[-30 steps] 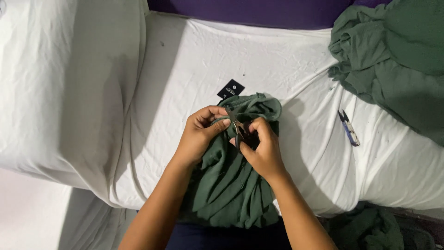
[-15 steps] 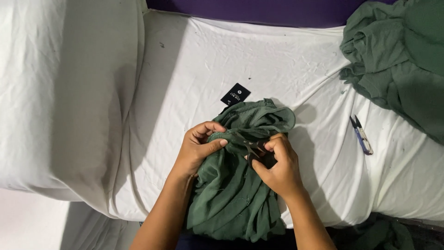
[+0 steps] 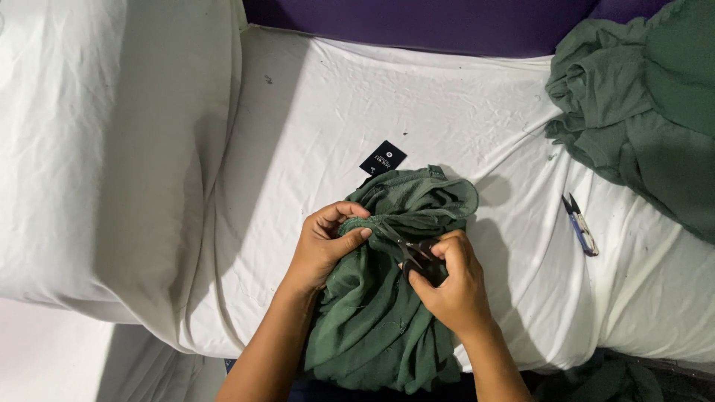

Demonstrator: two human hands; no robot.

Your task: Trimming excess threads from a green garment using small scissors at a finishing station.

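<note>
A bunched dark green garment [image 3: 380, 313] lies on the white sheet [image 3: 447, 112] in front of me. My left hand [image 3: 324, 242] pinches a fold of its upper edge between thumb and fingers. My right hand [image 3: 454, 286] grips small dark scissors [image 3: 408, 249], whose blades point left into the fabric close to my left thumb. A black hang tag [image 3: 383, 158] lies just beyond the garment's top edge.
A heap of similar green cloth [image 3: 648, 97] fills the upper right. Small thread snips with a blue handle [image 3: 579, 225] lie on the sheet to the right. A white pillow [image 3: 104, 149] takes up the left. More green cloth [image 3: 603, 380] shows at the bottom right.
The view has shifted, so garment and hands sit lower and further right in the frame. Both hands keep their hold, and the scissors stay at the fabric's edge.
</note>
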